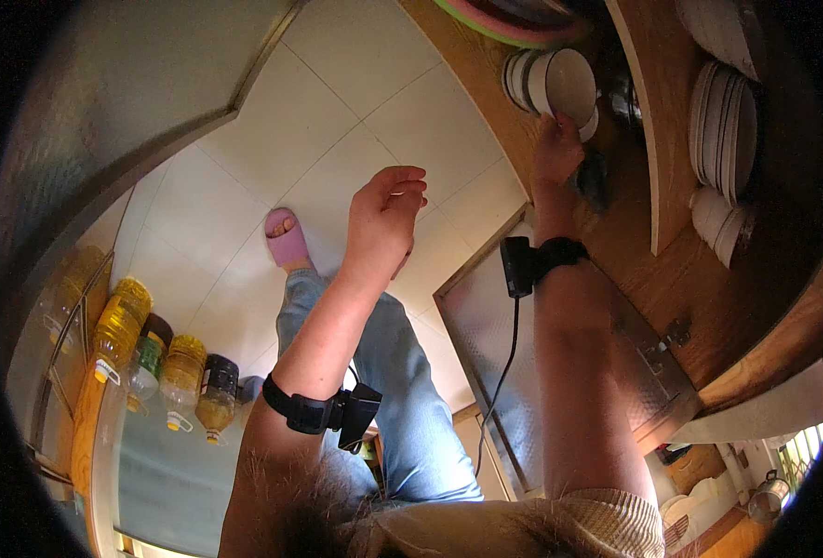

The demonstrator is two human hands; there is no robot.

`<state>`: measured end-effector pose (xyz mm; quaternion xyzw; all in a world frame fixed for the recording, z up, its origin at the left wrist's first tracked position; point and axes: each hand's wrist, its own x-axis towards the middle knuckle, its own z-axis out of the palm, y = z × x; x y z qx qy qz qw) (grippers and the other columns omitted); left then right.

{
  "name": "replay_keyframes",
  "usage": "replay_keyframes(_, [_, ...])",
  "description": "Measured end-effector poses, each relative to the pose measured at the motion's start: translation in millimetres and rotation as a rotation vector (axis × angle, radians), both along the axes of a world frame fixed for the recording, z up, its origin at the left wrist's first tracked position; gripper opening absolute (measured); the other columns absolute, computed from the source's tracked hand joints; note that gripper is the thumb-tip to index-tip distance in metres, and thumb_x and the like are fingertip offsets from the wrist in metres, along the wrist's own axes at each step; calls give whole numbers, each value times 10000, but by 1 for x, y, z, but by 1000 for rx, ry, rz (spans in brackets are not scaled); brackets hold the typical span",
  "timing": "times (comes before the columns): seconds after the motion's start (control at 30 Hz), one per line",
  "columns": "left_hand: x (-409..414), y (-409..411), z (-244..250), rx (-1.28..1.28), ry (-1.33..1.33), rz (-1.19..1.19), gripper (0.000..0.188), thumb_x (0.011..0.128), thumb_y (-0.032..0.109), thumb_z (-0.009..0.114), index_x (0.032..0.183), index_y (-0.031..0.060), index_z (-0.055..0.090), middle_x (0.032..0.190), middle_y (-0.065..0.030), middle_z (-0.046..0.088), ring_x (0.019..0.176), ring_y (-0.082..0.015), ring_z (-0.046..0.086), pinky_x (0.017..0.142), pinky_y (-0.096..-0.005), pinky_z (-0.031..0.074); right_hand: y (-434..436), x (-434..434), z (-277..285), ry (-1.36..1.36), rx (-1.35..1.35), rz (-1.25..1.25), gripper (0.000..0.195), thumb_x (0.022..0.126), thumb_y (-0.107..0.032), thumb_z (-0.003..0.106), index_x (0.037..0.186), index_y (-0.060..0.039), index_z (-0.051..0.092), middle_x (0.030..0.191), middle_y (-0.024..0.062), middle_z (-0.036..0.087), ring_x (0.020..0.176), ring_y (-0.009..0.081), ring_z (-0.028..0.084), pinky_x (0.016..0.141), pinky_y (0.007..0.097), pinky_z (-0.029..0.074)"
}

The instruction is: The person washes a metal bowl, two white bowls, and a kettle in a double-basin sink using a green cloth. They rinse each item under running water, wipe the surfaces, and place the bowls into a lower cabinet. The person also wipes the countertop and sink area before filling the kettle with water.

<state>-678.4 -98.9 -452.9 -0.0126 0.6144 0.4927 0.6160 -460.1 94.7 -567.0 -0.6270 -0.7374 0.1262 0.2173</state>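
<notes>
My right hand (pixel 558 150) reaches into a wooden cabinet, its fingertips at the rim of a white bowl (pixel 570 87). That bowl lies at the near end of a row of nested bowls (pixel 523 77), tipped on their sides; part of another white bowl shows just below it. Whether the fingers pinch the rim is hard to tell. Over the tiled floor hangs my left hand (pixel 390 216), its fingers loosely bent, with nothing visible in it. Each forearm wears a black strap with a small black device.
An open cabinet door (pixel 495 349) with a textured panel stands below my right arm. Stacked white plates (pixel 722 132) and small bowls (pixel 718 223) sit on another shelf at the right. Several oil bottles (pixel 124 321) line the left side. A pink slipper (pixel 287 237) is on my foot.
</notes>
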Motion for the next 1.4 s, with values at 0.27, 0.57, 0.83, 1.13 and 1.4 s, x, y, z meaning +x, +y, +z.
replay_keyframes(0.27, [-8,11,-12,-5,10,17,266,882,7,509,1122,-45,610,995,-137,657,897,-193,629,797,-289,495,17,35,-74,426,-7,31,198,913,-103,636,1081,-10,683,1074,152,681,973,251,636,770,360,529])
replay_keyframes(0.57, [-17,0,2,7,82,-11,264,888,28,500,1113,-42,617,976,-139,671,863,-196,655,753,-297,509,13,-6,-18,365,-457,-80,332,923,-42,594,1254,-15,591,1278,172,556,1052,242,564,791,342,518])
replay_keyframes(0.83, [-18,3,102,111,85,-125,293,875,4,499,1146,-16,610,1047,-113,663,917,-177,636,821,-291,491,-80,-61,133,463,-377,77,297,903,-6,596,1199,-32,592,1006,74,674,850,127,635,732,289,514])
replay_keyframes(1.13, [-8,5,233,166,167,-307,281,889,19,520,1156,-8,603,1060,-105,650,937,-161,636,820,-278,516,-133,-54,421,268,19,278,275,780,59,612,1008,-91,651,987,100,671,908,283,654,772,350,540])
replay_keyframes(1.4, [29,33,334,251,210,-528,267,903,65,542,1160,16,599,1050,-87,647,886,-138,644,769,-251,505,-83,89,500,-455,199,-187,324,840,-77,610,1163,-98,598,1136,131,625,1091,325,581,875,418,496])
